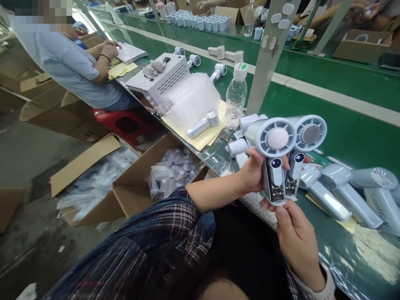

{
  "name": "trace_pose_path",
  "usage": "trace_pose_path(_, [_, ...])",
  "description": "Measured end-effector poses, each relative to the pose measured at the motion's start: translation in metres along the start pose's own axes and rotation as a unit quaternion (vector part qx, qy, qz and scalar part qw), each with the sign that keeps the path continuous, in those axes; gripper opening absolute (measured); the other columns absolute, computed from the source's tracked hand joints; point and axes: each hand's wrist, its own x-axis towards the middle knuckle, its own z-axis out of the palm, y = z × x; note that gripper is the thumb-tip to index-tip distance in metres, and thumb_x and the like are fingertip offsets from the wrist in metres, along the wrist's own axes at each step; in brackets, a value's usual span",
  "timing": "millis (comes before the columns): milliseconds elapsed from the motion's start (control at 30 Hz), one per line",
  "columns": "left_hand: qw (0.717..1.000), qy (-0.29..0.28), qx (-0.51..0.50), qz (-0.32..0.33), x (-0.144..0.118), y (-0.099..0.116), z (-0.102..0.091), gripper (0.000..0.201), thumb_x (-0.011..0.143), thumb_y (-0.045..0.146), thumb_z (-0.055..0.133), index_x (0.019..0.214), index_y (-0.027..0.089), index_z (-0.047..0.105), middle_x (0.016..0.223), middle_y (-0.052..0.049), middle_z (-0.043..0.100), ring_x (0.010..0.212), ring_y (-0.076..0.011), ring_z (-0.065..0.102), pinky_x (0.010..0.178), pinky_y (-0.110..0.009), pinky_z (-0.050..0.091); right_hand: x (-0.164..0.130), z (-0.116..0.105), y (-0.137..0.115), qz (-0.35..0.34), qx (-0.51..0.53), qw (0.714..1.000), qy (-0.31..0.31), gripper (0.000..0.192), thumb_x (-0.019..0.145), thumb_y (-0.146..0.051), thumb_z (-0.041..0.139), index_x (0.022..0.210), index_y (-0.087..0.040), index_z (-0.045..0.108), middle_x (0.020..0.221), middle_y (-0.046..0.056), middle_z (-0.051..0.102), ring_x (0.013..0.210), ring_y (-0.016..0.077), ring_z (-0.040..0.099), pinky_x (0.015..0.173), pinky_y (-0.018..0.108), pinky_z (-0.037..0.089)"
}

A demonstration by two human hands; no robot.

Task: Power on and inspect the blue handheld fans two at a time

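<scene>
My left hand (pixel 253 171) is closed around two light-blue handheld fans held side by side and upright. The front fan (pixel 276 139) has a pale round disc at the centre of its head; its handle front is uncovered, showing a dark circuit board and a small lit display. Partly behind it, the second fan (pixel 311 134) has a greyer disc, a bare circuit board and a display reading 20. My right hand (pixel 293 233) pinches the bottom end of the front fan's handle between thumb and fingers. Several more fans (pixel 331 200) lie on the bench to the right.
A clear plastic bottle (pixel 236 98) stands beyond the fans, near a metal post (pixel 270 54). Bubble wrap (pixel 193 100), yellow paper and another fan (pixel 203 123) lie leftward. Cardboard boxes (pixel 125 196) with wrapped items stand below. A co-worker (pixel 71 62) sits on a red stool (pixel 120 127).
</scene>
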Motion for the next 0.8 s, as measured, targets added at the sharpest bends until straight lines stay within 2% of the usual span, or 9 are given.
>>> trace_pose_path(67, [0.998, 0.0, -0.048, -0.035, -0.001, 0.005, 0.004, 0.099, 0.033, 0.112, 0.066, 0.06, 0.017, 0.064, 0.094, -0.015, 0.079, 0.094, -0.0301, 0.076, 0.08, -0.038, 0.063, -0.002, -0.007, 0.002, -0.043, -0.078, 0.996, 0.009, 0.036, 0.105, -0.051, 0.067, 0.083, -0.023, 0.071, 0.077, 0.004, 0.072, 0.067, 0.0196, 0.065, 0.062, 0.031, 0.051])
trace_pose_path(200, [0.985, 0.023, -0.156, -0.065, -0.003, 0.015, 0.008, 0.097, 0.052, 0.113, 0.054, 0.06, 0.016, 0.06, 0.111, -0.014, 0.08, 0.095, -0.0246, 0.078, 0.081, -0.036, 0.065, -0.005, -0.006, 0.0, -0.118, -0.111, 0.986, 0.041, 0.044, 0.106, -0.048, 0.063, 0.07, -0.023, 0.064, 0.08, 0.005, 0.072, 0.075, 0.0215, 0.069, 0.067, 0.031, 0.053])
trace_pose_path(267, [0.984, 0.009, -0.165, -0.072, -0.003, 0.018, 0.007, 0.097, 0.051, 0.113, 0.057, 0.059, 0.016, 0.059, 0.113, -0.015, 0.08, 0.095, -0.0253, 0.078, 0.08, -0.037, 0.066, -0.004, -0.003, -0.002, -0.089, -0.105, 0.989, 0.051, 0.041, 0.107, -0.048, 0.063, 0.075, -0.023, 0.068, 0.08, 0.005, 0.073, 0.076, 0.0222, 0.07, 0.069, 0.031, 0.055])
trace_pose_path(333, [0.989, -0.014, -0.135, -0.066, -0.004, 0.019, 0.004, 0.096, 0.041, 0.111, 0.066, 0.056, 0.016, 0.059, 0.112, -0.016, 0.08, 0.095, -0.0274, 0.078, 0.08, -0.038, 0.066, -0.004, 0.0, -0.002, -0.043, -0.068, 0.995, 0.052, 0.04, 0.107, -0.047, 0.064, 0.076, -0.023, 0.068, 0.069, 0.003, 0.068, 0.067, 0.0201, 0.067, 0.065, 0.031, 0.053])
trace_pose_path(400, [0.994, -0.033, -0.098, -0.042, -0.005, 0.017, 0.0, 0.095, 0.034, 0.108, 0.072, 0.055, 0.017, 0.059, 0.109, -0.016, 0.08, 0.094, -0.0279, 0.077, 0.079, -0.038, 0.065, -0.004, 0.004, -0.002, -0.016, -0.006, 0.998, 0.056, 0.044, 0.108, -0.047, 0.065, 0.071, -0.022, 0.063, 0.058, -0.001, 0.059, 0.06, 0.0173, 0.063, 0.062, 0.029, 0.051])
trace_pose_path(500, [0.998, -0.04, -0.043, -0.003, -0.008, 0.005, -0.005, 0.097, 0.032, 0.112, 0.068, 0.053, 0.018, 0.059, 0.097, -0.016, 0.08, 0.085, -0.026, 0.075, 0.074, -0.035, 0.063, -0.007, 0.015, -0.003, -0.005, 0.073, 0.993, 0.091, 0.05, 0.11, -0.046, 0.063, 0.068, -0.022, 0.056, 0.051, -0.004, 0.049, 0.05, 0.0129, 0.056, 0.055, 0.026, 0.046])
trace_pose_path(567, [1.0, -0.019, -0.013, 0.007, -0.01, -0.008, -0.008, 0.101, 0.029, 0.117, 0.057, 0.048, 0.019, 0.054, 0.089, -0.017, 0.078, 0.086, -0.0296, 0.076, 0.072, -0.037, 0.062, -0.01, 0.024, -0.002, -0.007, 0.112, 0.988, 0.108, 0.048, 0.11, -0.045, 0.063, 0.069, -0.022, 0.055, 0.05, -0.006, 0.047, 0.047, 0.0114, 0.052, 0.051, 0.025, 0.042])
trace_pose_path(700, [0.999, 0.01, 0.014, -0.031, -0.01, -0.034, -0.016, 0.108, 0.025, 0.125, 0.03, 0.05, 0.022, 0.052, 0.085, -0.022, 0.076, 0.108, -0.0437, 0.076, 0.08, -0.045, 0.064, -0.014, 0.029, 0.004, -0.004, 0.136, 0.982, 0.128, 0.04, 0.111, -0.041, 0.062, 0.076, -0.022, 0.059, 0.052, -0.006, 0.048, 0.048, 0.0116, 0.05, 0.053, 0.025, 0.043])
trace_pose_path(800, [0.999, -0.019, -0.006, -0.03, -0.008, -0.033, -0.018, 0.108, 0.026, 0.123, 0.038, 0.058, 0.022, 0.055, 0.093, -0.022, 0.077, 0.116, -0.0462, 0.074, 0.084, -0.047, 0.065, -0.013, 0.015, 0.009, -0.007, 0.047, 0.994, 0.102, 0.033, 0.111, -0.043, 0.059, 0.086, -0.023, 0.066, 0.066, -0.002, 0.06, 0.06, 0.0149, 0.059, 0.06, 0.028, 0.048])
